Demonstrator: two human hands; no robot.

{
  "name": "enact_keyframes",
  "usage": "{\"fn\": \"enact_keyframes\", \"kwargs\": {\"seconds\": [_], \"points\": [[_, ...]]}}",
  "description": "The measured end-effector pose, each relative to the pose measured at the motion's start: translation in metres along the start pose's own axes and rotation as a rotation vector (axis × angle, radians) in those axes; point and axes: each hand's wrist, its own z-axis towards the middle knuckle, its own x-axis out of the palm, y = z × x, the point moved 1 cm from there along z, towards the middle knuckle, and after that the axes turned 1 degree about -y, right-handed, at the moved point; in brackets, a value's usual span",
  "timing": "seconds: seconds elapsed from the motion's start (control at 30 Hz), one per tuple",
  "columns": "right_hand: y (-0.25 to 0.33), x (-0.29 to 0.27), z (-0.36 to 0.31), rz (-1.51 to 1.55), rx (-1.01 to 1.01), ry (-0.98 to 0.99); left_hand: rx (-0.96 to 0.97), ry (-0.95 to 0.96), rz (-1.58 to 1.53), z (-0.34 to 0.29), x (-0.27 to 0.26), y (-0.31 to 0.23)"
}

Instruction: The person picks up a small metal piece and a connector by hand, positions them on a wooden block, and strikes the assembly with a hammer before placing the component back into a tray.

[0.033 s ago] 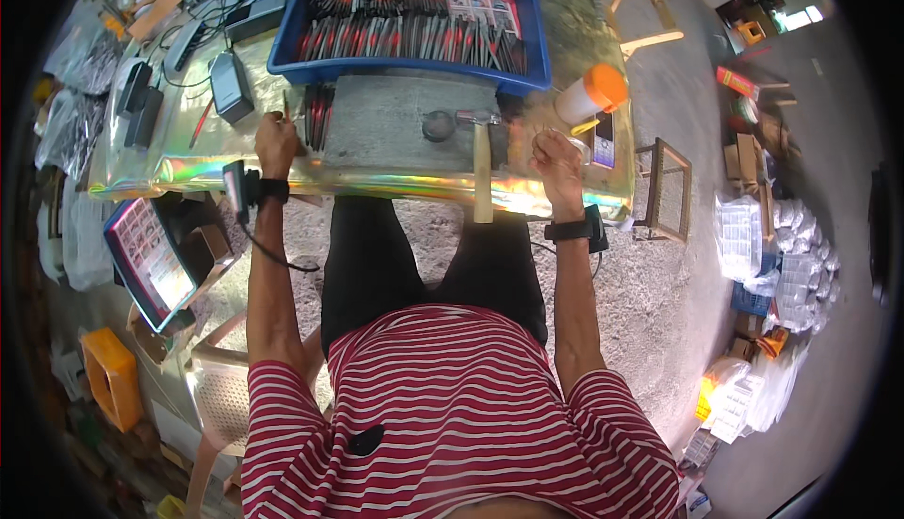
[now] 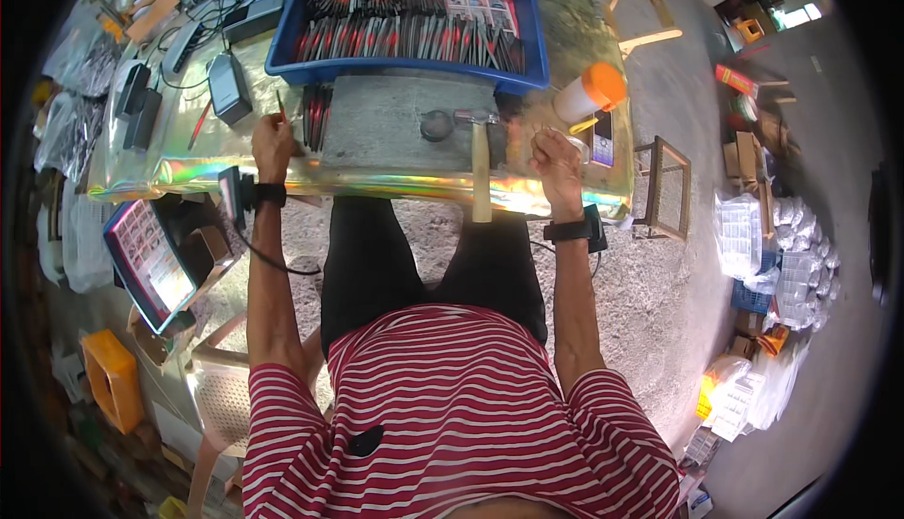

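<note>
My left hand (image 2: 273, 147) is closed round a thin, pointed stick-like tool (image 2: 282, 105) with a reddish part, its tip up off the table. Beside it, several slim black-and-red tools (image 2: 317, 116) lie against the left edge of a grey metal slab (image 2: 386, 123). My right hand (image 2: 557, 161) has its fingers curled together at the table's right side; anything in them is too small to make out. Between my hands, a hammer (image 2: 482, 166) with a wooden handle rests on the slab, its head by a round dark metal piece (image 2: 436, 125).
Behind the slab stands a blue bin (image 2: 405, 72) full of slim black-and-red tools. An orange-lidded jar (image 2: 591, 93) and a phone (image 2: 603, 139) are on the right. Grey power adapters (image 2: 229, 89), cables and a red stick (image 2: 200, 125) lie left. A wooden-framed stool (image 2: 665, 189) is beyond the table.
The tool in my left hand shows more clearly, and that hand has shifted very slightly left with its wrist turned a little. My right hand is nearly still.
</note>
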Motion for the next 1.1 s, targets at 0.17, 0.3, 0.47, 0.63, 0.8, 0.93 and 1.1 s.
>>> {"fn": "enact_keyframes", "kwargs": {"seconds": [0.17, 0.3, 0.47, 0.63, 0.8, 0.93, 1.1], "points": [[0.022, 0.032, -0.018, 0.216, 0.049, -0.037, 0.056, 0.125, -0.656, -0.042, -0.019, -0.052], [0.041, 0.064, -0.034, 0.223, 0.065, 0.000, 0.019, 0.273, -0.818, -0.084, -0.018, -0.113], [0.051, 0.103, -0.054, 0.131, -0.002, 0.083, -0.078, 0.502, -1.129, -0.128, 0.015, -0.155], [0.063, 0.130, -0.075, 0.006, -0.108, 0.112, -0.220, 0.618, -1.407, -0.145, 0.028, -0.171], [0.060, 0.133, -0.080, -0.043, -0.161, 0.066, -0.364, 0.649, -1.610, -0.150, 0.032, -0.168], [0.056, 0.135, -0.082, 0.021, -0.183, 0.074, -0.397, 0.670, -1.672, -0.152, 0.033, -0.164], [0.056, 0.138, -0.084, 0.048, -0.197, 0.072, -0.427, 0.683, -1.707, -0.152, 0.033, -0.164]]}}
